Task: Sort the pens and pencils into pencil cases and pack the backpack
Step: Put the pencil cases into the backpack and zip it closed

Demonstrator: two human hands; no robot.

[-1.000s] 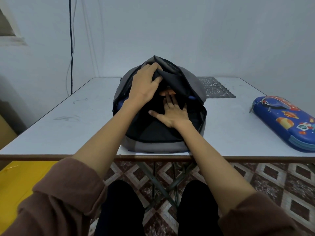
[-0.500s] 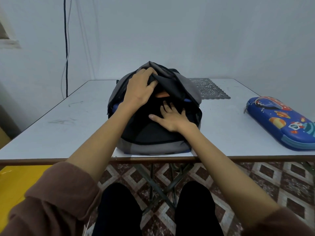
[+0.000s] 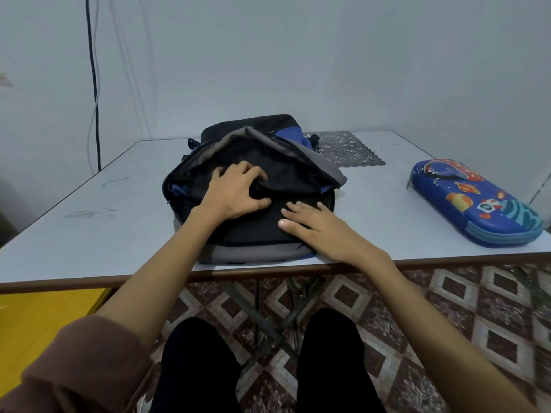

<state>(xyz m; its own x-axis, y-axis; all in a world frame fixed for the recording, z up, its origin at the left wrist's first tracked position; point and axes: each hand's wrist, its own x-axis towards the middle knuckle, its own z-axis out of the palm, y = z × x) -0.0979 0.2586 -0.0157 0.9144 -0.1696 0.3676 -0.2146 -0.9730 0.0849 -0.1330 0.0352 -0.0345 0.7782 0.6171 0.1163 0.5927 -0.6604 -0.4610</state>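
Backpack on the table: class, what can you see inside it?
Only dark lining shows in the opening of the backpack. The left hand grips a fold of its flap; the right hand rests flat on its front. Any contents are covered.

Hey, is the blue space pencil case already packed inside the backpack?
No, the blue pencil case lies on the table, off to the right of the backpack.

A white table [image 3: 89, 234] with crossed metal legs [image 3: 258, 305] stands against plain pale walls [image 3: 298, 55], 1 black cable [image 3: 94, 84] hanging down the left wall, above a brown-and-cream diamond-patterned tile floor [image 3: 477, 308].
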